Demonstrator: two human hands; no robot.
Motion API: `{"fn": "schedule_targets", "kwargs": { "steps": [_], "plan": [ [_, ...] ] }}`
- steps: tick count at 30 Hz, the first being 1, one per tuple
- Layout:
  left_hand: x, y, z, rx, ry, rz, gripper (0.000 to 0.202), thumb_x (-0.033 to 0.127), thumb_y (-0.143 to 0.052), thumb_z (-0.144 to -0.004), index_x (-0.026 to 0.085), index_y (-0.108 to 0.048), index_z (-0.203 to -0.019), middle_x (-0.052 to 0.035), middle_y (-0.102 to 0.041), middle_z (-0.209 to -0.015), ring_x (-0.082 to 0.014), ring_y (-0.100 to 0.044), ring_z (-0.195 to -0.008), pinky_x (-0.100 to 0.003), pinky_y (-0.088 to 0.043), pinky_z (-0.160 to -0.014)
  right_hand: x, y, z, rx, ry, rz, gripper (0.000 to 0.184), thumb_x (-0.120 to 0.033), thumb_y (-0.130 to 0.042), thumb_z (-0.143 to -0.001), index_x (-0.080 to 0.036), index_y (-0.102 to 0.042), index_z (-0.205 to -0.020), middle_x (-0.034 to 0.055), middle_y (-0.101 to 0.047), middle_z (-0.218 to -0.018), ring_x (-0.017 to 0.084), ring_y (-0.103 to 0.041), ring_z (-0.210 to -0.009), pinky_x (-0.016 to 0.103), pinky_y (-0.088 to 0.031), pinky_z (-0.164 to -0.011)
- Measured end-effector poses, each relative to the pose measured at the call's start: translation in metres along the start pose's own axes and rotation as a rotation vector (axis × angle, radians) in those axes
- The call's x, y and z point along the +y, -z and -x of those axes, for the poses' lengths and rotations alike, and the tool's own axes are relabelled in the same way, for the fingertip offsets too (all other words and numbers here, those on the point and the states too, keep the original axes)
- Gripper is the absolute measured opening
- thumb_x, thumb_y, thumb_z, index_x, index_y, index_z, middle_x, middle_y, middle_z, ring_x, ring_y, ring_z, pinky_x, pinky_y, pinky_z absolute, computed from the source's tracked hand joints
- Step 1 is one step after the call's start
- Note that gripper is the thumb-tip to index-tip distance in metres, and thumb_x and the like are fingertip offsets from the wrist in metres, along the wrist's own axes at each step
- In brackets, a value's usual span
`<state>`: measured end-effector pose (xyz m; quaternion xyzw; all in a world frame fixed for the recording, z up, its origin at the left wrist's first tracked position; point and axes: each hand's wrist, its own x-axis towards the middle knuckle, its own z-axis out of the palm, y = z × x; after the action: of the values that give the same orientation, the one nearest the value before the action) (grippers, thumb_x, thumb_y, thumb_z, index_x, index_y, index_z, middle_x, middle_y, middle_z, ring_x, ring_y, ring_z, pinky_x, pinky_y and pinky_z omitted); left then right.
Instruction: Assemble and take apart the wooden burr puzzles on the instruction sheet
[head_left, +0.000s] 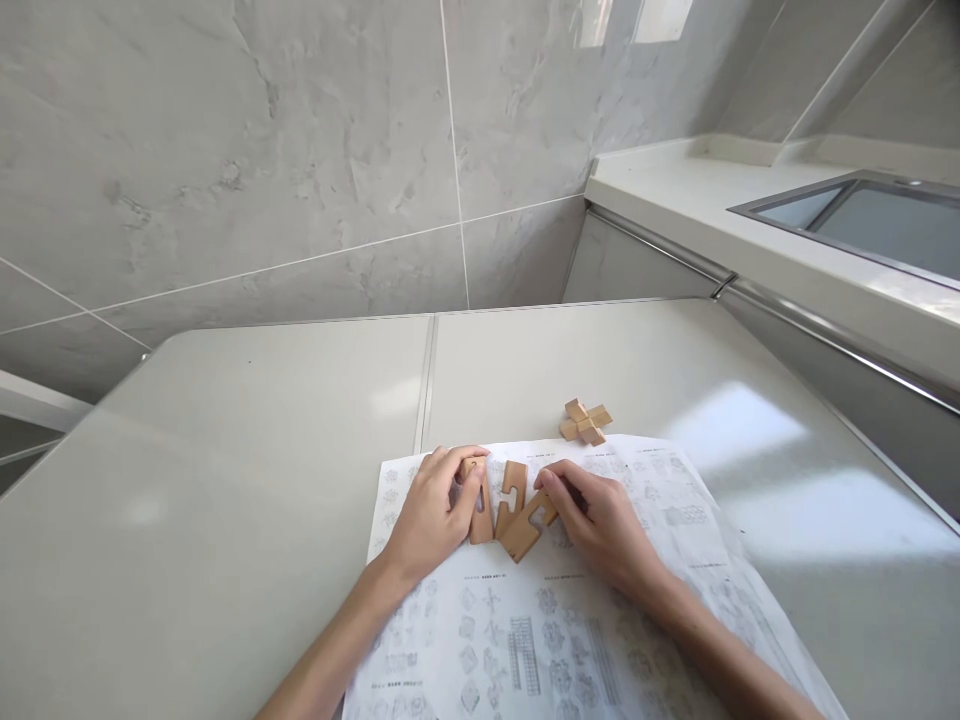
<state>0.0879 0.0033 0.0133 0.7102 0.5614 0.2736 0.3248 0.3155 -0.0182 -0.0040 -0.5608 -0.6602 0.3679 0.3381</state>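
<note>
Three flat wooden puzzle pieces lie close together over a printed sheet. My left hand pinches the slotted wooden piece at its upper end, thumb in front and fingers behind. In the middle is a notched wooden piece, its lower end partly covered by its neighbour. My right hand grips the upper right end of another notched wooden piece, which lies at a slant. Past the sheet's far edge sits an assembled cross-shaped wooden puzzle.
The pale table has a seam across it and reaches to a grey tiled wall. On the right stands a white counter with a sink. Small drawings and text cover the sheet.
</note>
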Motion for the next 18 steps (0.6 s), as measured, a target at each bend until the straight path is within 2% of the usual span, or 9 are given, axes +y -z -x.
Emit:
{"fn": "schedule_targets", "kwargs": {
  "steps": [4, 9, 15, 18],
  "plan": [
    [0.0011, -0.0030, -0.0006, 0.020, -0.051, -0.090, 0.030, 0.042, -0.046, -0.109, 0.027, -0.069, -0.121, -0.0037, -0.067, -0.094, -0.0227, -0.064, -0.092, -0.039, -0.054, -0.087, 0.0001, -0.0027, -0.0011, 0.025, 0.039, 0.084, 0.033, -0.040, -0.043, -0.110, -0.025, -0.062, -0.089, -0.0017, -0.064, -0.073, 0.017, -0.056, -0.063, 0.029, -0.039, -0.061],
    [0.0029, -0.0056, -0.0028, 0.045, -0.159, -0.177, 0.023, 0.035, -0.048, -0.109, 0.025, -0.068, -0.115, -0.0041, -0.071, -0.097, -0.0249, -0.060, -0.100, -0.042, -0.052, -0.092, 0.0022, -0.0060, -0.0031, 0.092, 0.113, 0.202, 0.026, -0.034, -0.044, -0.110, -0.025, -0.064, -0.096, 0.0006, -0.071, -0.087, 0.018, -0.061, -0.068, 0.030, -0.041, -0.062],
    [0.0020, -0.0077, -0.0041, 0.026, -0.176, -0.224, 0.021, 0.034, -0.051, -0.107, 0.025, -0.068, -0.115, -0.0032, -0.064, -0.084, -0.0260, -0.058, -0.097, -0.044, -0.050, -0.094, 0.0051, -0.0089, -0.0030, 0.071, 0.149, 0.265, 0.018, -0.032, -0.048, -0.109, -0.026, -0.065, -0.109, 0.0007, -0.070, -0.092, 0.017, -0.064, -0.069, 0.028, -0.043, -0.061],
    [0.0029, -0.0067, -0.0039, 0.019, -0.172, -0.215, 0.020, 0.034, -0.051, -0.107, 0.025, -0.067, -0.116, -0.0047, -0.066, -0.092, -0.0269, -0.058, -0.101, -0.045, -0.050, -0.096, 0.0049, -0.0096, -0.0034, 0.071, 0.150, 0.288, 0.019, -0.033, -0.047, -0.109, -0.026, -0.064, -0.110, 0.0019, -0.070, -0.093, 0.018, -0.064, -0.068, 0.029, -0.044, -0.060]
  ]
}}
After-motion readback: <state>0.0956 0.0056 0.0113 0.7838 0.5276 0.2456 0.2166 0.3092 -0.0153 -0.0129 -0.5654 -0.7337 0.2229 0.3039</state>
